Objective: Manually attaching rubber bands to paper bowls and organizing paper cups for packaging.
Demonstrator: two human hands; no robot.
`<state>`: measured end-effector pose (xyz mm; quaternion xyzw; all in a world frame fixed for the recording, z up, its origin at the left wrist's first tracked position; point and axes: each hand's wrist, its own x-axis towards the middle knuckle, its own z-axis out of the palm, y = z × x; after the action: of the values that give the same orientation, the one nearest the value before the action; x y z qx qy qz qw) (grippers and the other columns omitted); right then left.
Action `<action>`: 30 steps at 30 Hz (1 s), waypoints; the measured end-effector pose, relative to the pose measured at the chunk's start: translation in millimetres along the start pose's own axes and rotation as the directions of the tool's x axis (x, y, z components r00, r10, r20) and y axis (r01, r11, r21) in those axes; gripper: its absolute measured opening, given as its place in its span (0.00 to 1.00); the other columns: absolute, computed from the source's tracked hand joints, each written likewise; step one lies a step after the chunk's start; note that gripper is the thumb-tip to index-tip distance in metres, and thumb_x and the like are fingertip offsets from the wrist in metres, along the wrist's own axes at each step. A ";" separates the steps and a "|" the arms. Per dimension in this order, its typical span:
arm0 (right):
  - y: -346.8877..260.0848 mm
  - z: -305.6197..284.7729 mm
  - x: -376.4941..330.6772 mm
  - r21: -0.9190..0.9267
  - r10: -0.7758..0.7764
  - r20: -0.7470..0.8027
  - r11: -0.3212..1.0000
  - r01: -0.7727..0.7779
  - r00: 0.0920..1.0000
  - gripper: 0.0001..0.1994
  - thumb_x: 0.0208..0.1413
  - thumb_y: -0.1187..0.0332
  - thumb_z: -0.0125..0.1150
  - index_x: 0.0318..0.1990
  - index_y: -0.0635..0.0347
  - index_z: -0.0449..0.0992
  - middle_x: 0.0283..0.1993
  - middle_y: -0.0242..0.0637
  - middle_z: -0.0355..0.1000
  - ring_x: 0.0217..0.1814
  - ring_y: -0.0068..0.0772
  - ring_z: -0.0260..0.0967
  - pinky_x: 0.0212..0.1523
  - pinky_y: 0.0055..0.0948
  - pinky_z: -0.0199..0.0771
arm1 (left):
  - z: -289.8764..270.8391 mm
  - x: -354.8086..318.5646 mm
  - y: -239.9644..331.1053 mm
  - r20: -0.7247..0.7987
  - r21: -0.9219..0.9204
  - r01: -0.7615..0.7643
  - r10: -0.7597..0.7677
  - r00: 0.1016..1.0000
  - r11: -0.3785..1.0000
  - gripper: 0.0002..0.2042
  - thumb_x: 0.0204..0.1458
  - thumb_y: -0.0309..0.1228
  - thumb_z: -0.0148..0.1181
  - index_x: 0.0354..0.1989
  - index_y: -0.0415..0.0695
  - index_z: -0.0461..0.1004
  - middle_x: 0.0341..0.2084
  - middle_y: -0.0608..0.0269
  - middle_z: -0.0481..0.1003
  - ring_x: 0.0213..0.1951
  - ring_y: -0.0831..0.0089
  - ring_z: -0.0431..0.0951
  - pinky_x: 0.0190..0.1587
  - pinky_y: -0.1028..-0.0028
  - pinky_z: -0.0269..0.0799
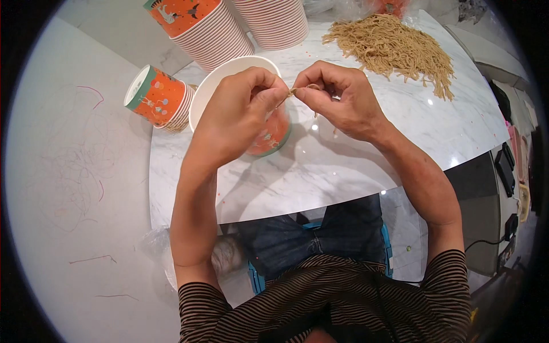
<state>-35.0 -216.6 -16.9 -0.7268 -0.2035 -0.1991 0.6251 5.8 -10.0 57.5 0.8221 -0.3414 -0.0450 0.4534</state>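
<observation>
A thin piece of tan twine is stretched between my hands. My left hand pinches one part of it between thumb and forefinger. Closed as well, my right hand grips it with the fingertips, and a loose end hangs below. Directly under my left hand stands a large paper tub, orange and green outside with a white rim; my hand hides much of its opening. The inside that shows is white. To the right at the back lies a pile of tan twine pieces.
Two tall stacks of paper tubs rise at the back. A shorter tilted stack of orange and green tubs sits at the left by the wall. Clear plastic bags lie behind the pile. The marble table's curved front edge is near my lap.
</observation>
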 end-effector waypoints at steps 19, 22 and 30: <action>-2.7 -0.4 -1.5 -0.040 -0.087 -0.034 0.996 0.086 0.996 0.05 0.59 0.78 0.65 0.41 0.64 0.83 0.24 0.20 0.68 0.25 0.08 0.58 0.26 0.17 0.58 | -6.5 6.5 4.2 0.128 -0.267 0.153 -0.122 0.984 0.951 0.11 0.61 0.31 0.65 0.40 0.33 0.83 0.33 0.64 0.83 0.35 0.82 0.79 0.42 0.79 0.75; -3.4 -2.2 -1.8 -0.092 -0.104 -0.021 0.991 0.102 0.994 0.06 0.59 0.78 0.65 0.42 0.65 0.84 0.25 0.22 0.72 0.25 0.08 0.60 0.26 0.17 0.59 | -6.0 3.9 5.3 0.077 -0.267 0.160 -0.144 0.987 0.950 0.10 0.61 0.30 0.66 0.41 0.33 0.83 0.33 0.65 0.83 0.35 0.82 0.79 0.41 0.80 0.74; -4.7 -1.5 -2.2 -0.056 -0.109 -0.020 0.993 0.108 0.994 0.08 0.61 0.74 0.63 0.44 0.66 0.85 0.28 0.26 0.78 0.27 0.09 0.64 0.26 0.17 0.63 | 10.1 -4.8 13.9 -0.133 -0.114 0.065 -0.080 0.988 0.991 0.10 0.59 0.29 0.66 0.39 0.31 0.83 0.30 0.61 0.84 0.32 0.81 0.81 0.37 0.79 0.76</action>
<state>-39.5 -217.5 -14.0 -0.7291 -0.2300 -0.2464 0.5956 -8.9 -19.2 61.3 0.8091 -0.2763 -0.0235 0.5182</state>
